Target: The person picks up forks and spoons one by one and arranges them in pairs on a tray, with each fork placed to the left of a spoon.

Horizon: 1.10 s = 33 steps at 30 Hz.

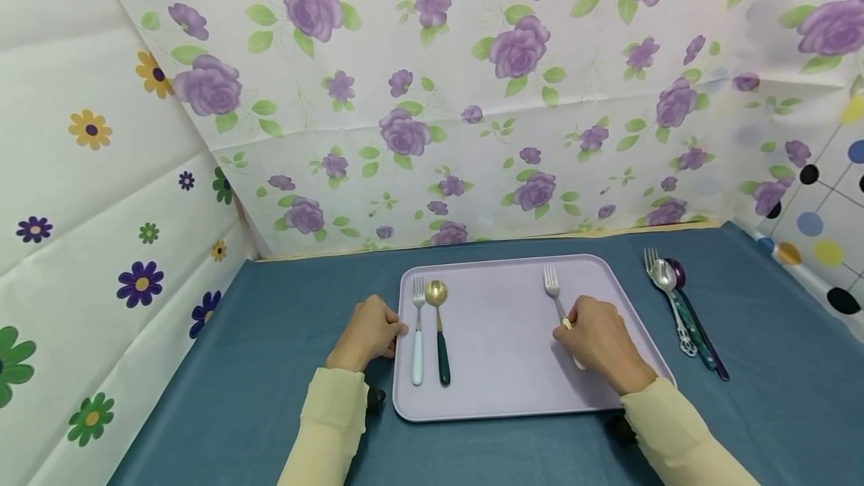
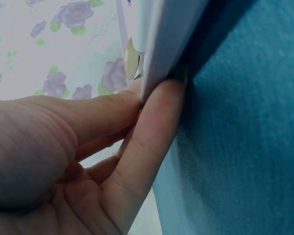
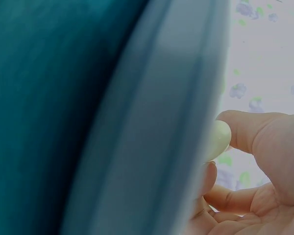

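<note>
A pale lilac tray (image 1: 499, 336) lies on the blue cloth. My left hand (image 1: 370, 332) pinches its left rim; in the left wrist view the thumb lies on one side of the tray edge (image 2: 159, 44) and a finger on the other. Over the tray's right part, my right hand (image 1: 597, 340) grips the cream handle of a fork (image 1: 553, 287), tines pointing away from me. The handle's rounded end (image 3: 219, 141) shows by the thumb in the right wrist view. On the tray's left side lie a fork with a pale blue handle (image 1: 417, 351) and a gold spoon with a dark green handle (image 1: 442, 355), side by side.
Right of the tray, a fork (image 1: 651, 259), a silver spoon (image 1: 664, 276) and a purple spoon (image 1: 677, 270) lie bunched together on the blue cloth (image 1: 290, 306). Flowered sheets (image 1: 405, 171) stand behind and at the left; a dotted sheet (image 1: 830, 223) borders the right.
</note>
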Each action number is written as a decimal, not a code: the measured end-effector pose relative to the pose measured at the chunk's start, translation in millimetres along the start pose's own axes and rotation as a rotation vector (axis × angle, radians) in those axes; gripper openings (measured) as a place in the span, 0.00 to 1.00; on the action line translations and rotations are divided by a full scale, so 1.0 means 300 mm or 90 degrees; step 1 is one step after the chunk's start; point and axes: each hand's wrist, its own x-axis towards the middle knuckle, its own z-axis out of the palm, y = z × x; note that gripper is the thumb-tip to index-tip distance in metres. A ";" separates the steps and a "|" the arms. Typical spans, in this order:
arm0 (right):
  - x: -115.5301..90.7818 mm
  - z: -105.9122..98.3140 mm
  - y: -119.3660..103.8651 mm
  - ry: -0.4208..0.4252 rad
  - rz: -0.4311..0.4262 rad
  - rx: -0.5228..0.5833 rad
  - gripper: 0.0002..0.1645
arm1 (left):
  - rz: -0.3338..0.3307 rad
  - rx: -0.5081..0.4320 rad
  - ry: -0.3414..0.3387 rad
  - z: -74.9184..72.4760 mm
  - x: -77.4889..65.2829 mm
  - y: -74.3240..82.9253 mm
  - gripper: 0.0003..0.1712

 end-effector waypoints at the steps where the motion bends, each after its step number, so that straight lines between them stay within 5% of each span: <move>1: 0.000 0.001 -0.002 -0.001 0.002 0.000 0.09 | 0.000 0.000 0.000 0.001 0.001 0.000 0.06; 33: 0.003 0.030 -0.046 0.009 -0.008 -0.001 0.08 | -0.005 0.002 0.001 0.008 0.006 0.001 0.07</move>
